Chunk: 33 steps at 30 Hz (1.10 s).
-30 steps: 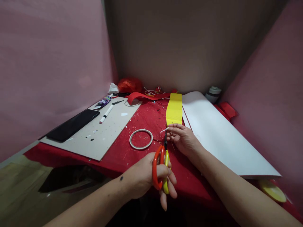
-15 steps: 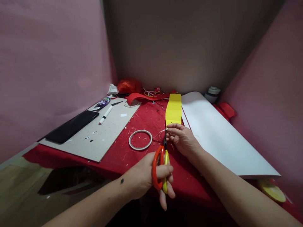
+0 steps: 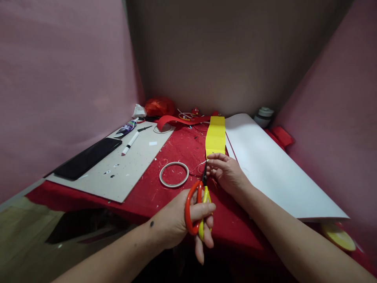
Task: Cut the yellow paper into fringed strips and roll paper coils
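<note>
My left hand [image 3: 179,220] is closed around the orange and yellow handles of a pair of scissors [image 3: 198,204]. The dark blades point away from me, with their tips at the near end of a yellow paper strip [image 3: 216,135]. My right hand [image 3: 226,173] pinches that near end with curled fingers, just right of the blades. The strip lies lengthwise on the red tablecloth [image 3: 153,192] and runs toward the back wall.
A white ring [image 3: 174,174] lies left of the scissors. A grey board [image 3: 129,165] at the left carries a black phone [image 3: 86,157], a white marker [image 3: 130,142] and a glue tube [image 3: 126,128]. A large white sheet [image 3: 273,169] covers the right. Red ribbon [image 3: 179,121] and scraps sit at the back.
My left hand has tilted the scissor handles slightly left and nearer to me. The right hand stays on the yellow strip.
</note>
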Each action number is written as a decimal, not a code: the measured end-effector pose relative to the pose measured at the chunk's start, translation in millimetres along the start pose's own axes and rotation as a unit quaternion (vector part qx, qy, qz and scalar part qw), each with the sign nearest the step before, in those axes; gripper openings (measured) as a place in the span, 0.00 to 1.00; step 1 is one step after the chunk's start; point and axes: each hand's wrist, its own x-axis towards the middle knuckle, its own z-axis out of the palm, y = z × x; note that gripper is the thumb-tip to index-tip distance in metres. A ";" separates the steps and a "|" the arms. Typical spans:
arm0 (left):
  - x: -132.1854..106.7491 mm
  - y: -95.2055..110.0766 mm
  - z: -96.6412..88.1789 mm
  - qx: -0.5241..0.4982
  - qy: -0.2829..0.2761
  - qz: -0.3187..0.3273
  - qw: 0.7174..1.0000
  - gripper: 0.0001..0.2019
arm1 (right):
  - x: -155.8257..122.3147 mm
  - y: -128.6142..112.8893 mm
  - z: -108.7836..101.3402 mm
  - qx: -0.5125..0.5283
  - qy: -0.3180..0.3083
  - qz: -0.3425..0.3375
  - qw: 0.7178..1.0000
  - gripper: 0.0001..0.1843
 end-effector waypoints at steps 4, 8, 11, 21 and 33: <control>0.8 -0.4 -2.8 -0.008 0.000 -0.008 1.000 0.15 | -0.8 -0.6 0.3 -0.003 0.001 0.001 1.000 0.11; -3.2 5.8 -1.9 0.001 -0.040 -0.039 0.998 0.15 | 1.2 -4.1 -1.7 -0.007 0.034 -0.012 0.999 0.11; -4.2 9.0 -1.8 0.010 -0.054 -0.068 0.996 0.16 | 2.7 -9.8 -3.3 0.002 0.058 -0.032 0.998 0.11; -16.7 36.0 -3.6 0.351 0.136 -0.127 0.918 0.15 | 5.1 -21.6 -8.9 0.006 0.085 -0.062 0.994 0.09; -19.1 23.4 7.8 0.797 0.172 -0.026 0.578 0.17 | 6.6 -23.4 -9.9 0.004 0.096 -0.069 0.993 0.09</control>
